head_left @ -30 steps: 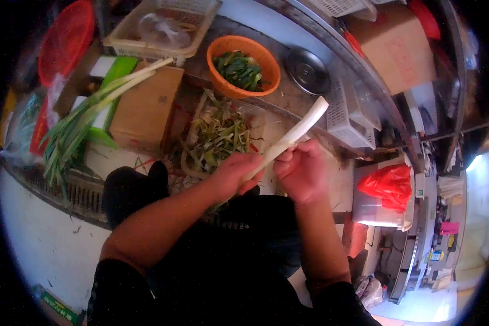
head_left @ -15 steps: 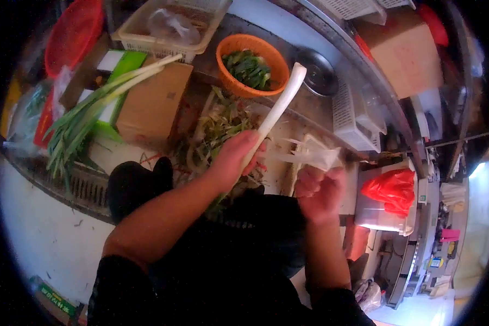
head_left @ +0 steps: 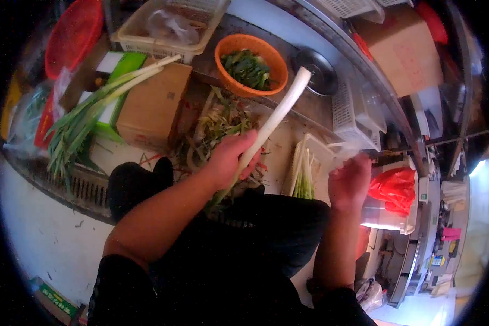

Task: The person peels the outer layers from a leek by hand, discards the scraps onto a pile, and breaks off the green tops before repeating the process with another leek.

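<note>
A long green onion (head_left: 281,108) slants up and to the right, its white end at the top. My left hand (head_left: 233,160) is wrapped round its lower part. Off to the right, my right hand (head_left: 350,182) is closed, blurred by motion. A pale strip of peeled onion skin (head_left: 346,154) shows at its fingers, also smeared. Between my hands, a narrow cream basket (head_left: 291,173) holds several slim green onions (head_left: 305,176). Onion peelings (head_left: 223,122) lie heaped just beyond my left hand.
An orange basket (head_left: 218,68) with green leaf pieces stands at the back. More green onions (head_left: 100,103) lie across a cardboard box (head_left: 152,108) on the left. A black round lid or pan (head_left: 321,73) and white baskets (head_left: 353,117) line the back right. A red bag (head_left: 394,190) sits farther right.
My right hand has moved right and up, away from the green onion, with the pale strip. The onions in the cream basket have come into view. My left hand has barely moved.
</note>
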The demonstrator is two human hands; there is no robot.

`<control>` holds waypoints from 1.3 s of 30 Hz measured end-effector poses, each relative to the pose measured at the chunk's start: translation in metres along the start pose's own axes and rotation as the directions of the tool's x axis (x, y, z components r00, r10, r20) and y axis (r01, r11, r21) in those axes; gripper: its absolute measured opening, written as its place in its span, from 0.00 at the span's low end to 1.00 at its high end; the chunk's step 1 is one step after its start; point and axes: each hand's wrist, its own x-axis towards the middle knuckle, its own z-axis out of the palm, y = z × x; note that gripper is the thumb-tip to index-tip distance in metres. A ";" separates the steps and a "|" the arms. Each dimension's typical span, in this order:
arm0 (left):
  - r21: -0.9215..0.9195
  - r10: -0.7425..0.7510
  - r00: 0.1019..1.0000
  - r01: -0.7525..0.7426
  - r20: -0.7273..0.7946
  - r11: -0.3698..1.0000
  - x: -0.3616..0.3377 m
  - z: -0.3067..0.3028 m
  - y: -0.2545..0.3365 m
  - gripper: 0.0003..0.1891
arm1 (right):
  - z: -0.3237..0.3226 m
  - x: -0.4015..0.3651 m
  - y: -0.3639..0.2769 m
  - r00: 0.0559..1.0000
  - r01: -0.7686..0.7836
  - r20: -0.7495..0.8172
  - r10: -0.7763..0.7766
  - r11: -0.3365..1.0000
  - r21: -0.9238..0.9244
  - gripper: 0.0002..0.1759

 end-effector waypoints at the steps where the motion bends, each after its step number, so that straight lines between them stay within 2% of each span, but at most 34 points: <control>1: 0.004 -0.042 0.999 0.042 0.032 0.999 -0.001 0.001 0.001 0.25 | -0.005 0.002 0.008 0.995 0.030 0.094 -0.027 0.999 -0.032 0.06; 2: 0.009 -0.085 0.994 0.084 0.063 0.996 -0.002 0.002 0.001 0.25 | -0.003 0.002 0.014 0.995 0.029 0.095 -0.026 0.999 -0.031 0.06; 4: 0.015 -0.117 0.992 0.116 0.045 0.993 -0.004 0.008 0.005 0.26 | 0.008 -0.001 0.027 0.994 0.108 0.022 -0.105 0.966 -0.237 0.07; 6: 0.021 -0.150 0.988 0.149 0.027 0.989 -0.004 0.009 0.005 0.26 | 0.001 0.004 0.034 0.994 0.101 0.062 -0.087 0.955 -0.280 0.07; 8: 0.017 -0.132 0.988 0.131 0.075 0.991 -0.003 0.007 0.003 0.27 | 0.013 -0.003 0.048 0.985 0.140 0.154 -0.078 0.883 -0.448 0.10; 9: 0.018 -0.132 0.988 0.131 0.075 0.991 -0.002 0.007 0.002 0.27 | 0.020 -0.006 0.050 0.980 0.089 0.201 0.010 0.874 -0.478 0.16; 10: 0.042 -0.120 0.989 0.117 0.086 0.992 -0.002 0.006 0.001 0.27 | 0.029 -0.011 0.053 0.980 0.089 0.199 0.009 0.874 -0.478 0.16; 12: 0.068 -0.110 0.989 0.103 0.099 0.992 -0.003 0.007 0.000 0.28 | 0.046 -0.021 0.058 0.936 0.139 0.349 0.048 0.860 -0.491 0.18; 14: 0.089 -0.203 0.975 0.195 0.092 0.977 -0.005 0.009 -0.001 0.28 | 0.054 -0.021 0.057 0.920 0.144 0.388 0.045 0.885 -0.443 0.21; 16: 0.115 -0.228 0.963 0.213 0.141 0.970 -0.006 0.007 -0.001 0.28 | 0.067 -0.016 0.053 0.892 0.229 0.449 -0.055 0.910 -0.344 0.26; 17: 0.140 -0.253 0.950 0.229 0.186 0.963 -0.007 0.007 -0.002 0.29 | 0.076 -0.017 0.046 0.900 0.217 0.426 -0.089 0.941 -0.261 0.24; 21: 0.179 -0.245 0.959 0.218 0.142 0.959 -0.008 0.010 -0.004 0.29 | 0.077 -0.011 0.034 0.900 0.243 0.426 -0.095 0.919 -0.309 0.20; 23: 0.178 -0.267 0.948 0.237 0.175 0.955 -0.007 0.009 -0.002 0.29 | 0.082 -0.016 0.034 0.934 0.254 0.320 -0.161 0.928 -0.274 0.13; 26: 0.261 -0.270 0.949 0.222 0.165 0.939 -0.005 0.007 -0.008 0.29 | 0.077 -0.014 0.037 0.936 0.308 0.255 -0.243 0.916 -0.259 0.13; 29: 0.226 -0.239 0.956 0.199 0.168 0.954 -0.007 0.009 -0.009 0.25 | 0.079 -0.016 0.037 0.925 0.345 0.248 -0.287 0.908 -0.238 0.13; 30: 0.226 -0.241 0.956 0.200 0.169 0.953 -0.008 0.009 -0.009 0.25 | 0.080 -0.016 0.034 0.926 0.345 0.247 -0.287 0.908 -0.238 0.13; 32: 0.217 -0.226 0.955 0.183 0.191 0.959 -0.008 0.010 -0.009 0.25 | 0.080 -0.016 0.026 0.940 0.216 0.304 -0.157 0.961 -0.171 0.12; 35: 0.238 -0.253 0.944 0.201 0.213 0.950 -0.009 0.010 -0.007 0.24 | 0.075 -0.012 0.022 0.917 0.176 0.384 -0.106 0.972 -0.153 0.10; 39: 0.219 -0.277 0.939 0.232 0.204 0.948 -0.010 0.011 -0.004 0.24 | 0.077 -0.016 0.023 0.939 0.187 0.317 -0.136 0.972 -0.139 0.12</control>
